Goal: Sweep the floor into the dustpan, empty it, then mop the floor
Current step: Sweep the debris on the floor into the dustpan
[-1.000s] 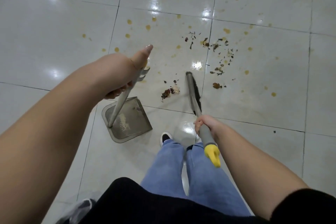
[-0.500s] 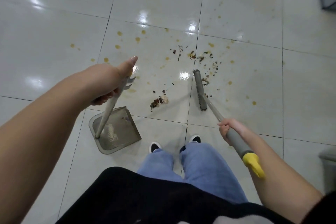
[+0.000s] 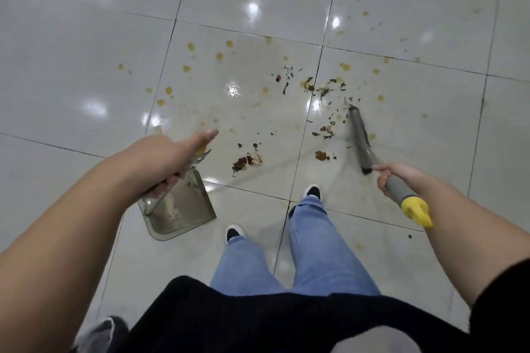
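Looking straight down at a glossy tiled floor, and both hands are busy. The left hand is wrapped around the dustpan handle, fingers curled underneath, thumb stretched out along the top. The dustpan itself sits low at the floor just left of the person's feet, its open edge facing the mess; whether it rests flat on the tile I cannot tell.

Over on the right, the right hand grips the grey sleeve of the broom handle, fingers closed round it, with the yellow end cap sticking out behind the hand. The broom head is down on the floor, well off to the right, angled away from the body.

Between broom and dustpan lies the dirt: a small clump of debris near the pan's edge, a brown leaf just left of the broom head, and scattered bits farther out. Yellowish stains dot the tiles all around.

Blue jeans and dark-toed shoes stand close behind the mess.
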Motion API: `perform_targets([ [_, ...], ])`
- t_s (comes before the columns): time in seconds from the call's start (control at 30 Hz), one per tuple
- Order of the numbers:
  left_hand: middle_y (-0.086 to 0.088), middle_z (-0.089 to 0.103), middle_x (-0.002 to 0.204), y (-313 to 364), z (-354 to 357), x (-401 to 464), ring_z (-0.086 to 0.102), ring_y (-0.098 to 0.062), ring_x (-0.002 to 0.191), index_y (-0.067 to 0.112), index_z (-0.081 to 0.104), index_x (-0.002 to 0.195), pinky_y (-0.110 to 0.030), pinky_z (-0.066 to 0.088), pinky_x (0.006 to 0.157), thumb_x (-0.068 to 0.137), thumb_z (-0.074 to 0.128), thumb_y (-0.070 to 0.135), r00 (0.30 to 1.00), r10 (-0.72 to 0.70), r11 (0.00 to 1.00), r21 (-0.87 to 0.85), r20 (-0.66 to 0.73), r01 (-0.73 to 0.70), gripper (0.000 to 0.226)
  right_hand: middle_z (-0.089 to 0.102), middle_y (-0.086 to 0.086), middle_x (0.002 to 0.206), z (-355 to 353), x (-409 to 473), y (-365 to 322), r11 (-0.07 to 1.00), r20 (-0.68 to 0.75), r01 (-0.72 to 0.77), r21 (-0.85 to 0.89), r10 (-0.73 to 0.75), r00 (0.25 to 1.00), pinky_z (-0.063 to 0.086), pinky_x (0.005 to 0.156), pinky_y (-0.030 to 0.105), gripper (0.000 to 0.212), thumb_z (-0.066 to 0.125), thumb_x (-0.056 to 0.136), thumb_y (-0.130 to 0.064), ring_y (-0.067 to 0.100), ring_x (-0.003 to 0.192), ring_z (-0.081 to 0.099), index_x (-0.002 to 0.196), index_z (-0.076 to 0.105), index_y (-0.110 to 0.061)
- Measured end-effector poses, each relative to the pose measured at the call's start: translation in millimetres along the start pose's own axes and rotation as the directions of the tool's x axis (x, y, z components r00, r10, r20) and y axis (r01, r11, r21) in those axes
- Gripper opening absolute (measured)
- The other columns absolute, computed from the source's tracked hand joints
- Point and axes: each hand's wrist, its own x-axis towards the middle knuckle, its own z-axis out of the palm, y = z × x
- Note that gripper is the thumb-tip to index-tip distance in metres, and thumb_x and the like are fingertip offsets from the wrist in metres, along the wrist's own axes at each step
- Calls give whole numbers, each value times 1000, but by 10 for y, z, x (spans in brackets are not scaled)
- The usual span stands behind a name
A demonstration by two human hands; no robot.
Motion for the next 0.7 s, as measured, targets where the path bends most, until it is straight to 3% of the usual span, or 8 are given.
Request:
perform_targets([
  [0.13, -6, 46, 47, 118, 129, -28, 41, -21, 42, 6, 52, 59, -26, 37, 50, 63, 46, 81, 996, -69, 997, 26, -58, 70, 75, 37, 1, 25, 203, 71, -74, 924, 1, 41, -381, -43, 999, 33, 28, 8, 30, 29, 88, 3, 11, 17, 37, 62, 38, -8],
  [0.27, -9, 56, 51, 148, 188, -61, 51, -25, 47, 3, 57, 59, -28, 42, 53, 68, 38, 81, 994, -45, 992, 110, -102, 56, 82, 39, 5, 28, 477, 48, 168, 846, 21, 7, -533, 5, 1000, 34, 36, 16, 25, 30, 77, 5, 18, 28, 40, 58, 39, -7],
  [0.37, -10, 59, 52, 120, 145, -61, 53, -25, 46, 2, 60, 60, -29, 44, 53, 65, 34, 84, 992, -30, 990, 132, -120, 46, 87, 40, 4, 30, 681, -20, 303, 825, 65, -11, -565, 58, 996, 33, 40, 21, 26, 30, 73, 7, 19, 37, 39, 53, 36, -9],
  [0.47, -8, 56, 46, 65, 114, -67, 52, -24, 43, 2, 60, 58, -29, 45, 54, 63, 32, 86, 992, 2, 989, 146, -126, 16, 89, 41, 5, 38, 857, -54, 443, 827, 134, -15, -561, 109, 985, 34, 34, 13, 34, 28, 82, 4, 16, 25, 38, 51, 34, -10],
  [0.7, -12, 56, 53, -110, 7, -124, 55, -26, 51, 1, 58, 57, -30, 44, 55, 66, 29, 83, 991, 43, 984, 174, -126, -21, 87, 31, -3, 26, 964, -179, 496, 909, 272, -86, -408, 211, 939, 30, 25, 8, 40, 30, 95, -1, 6, 17, 33, 57, 30, -14],
])
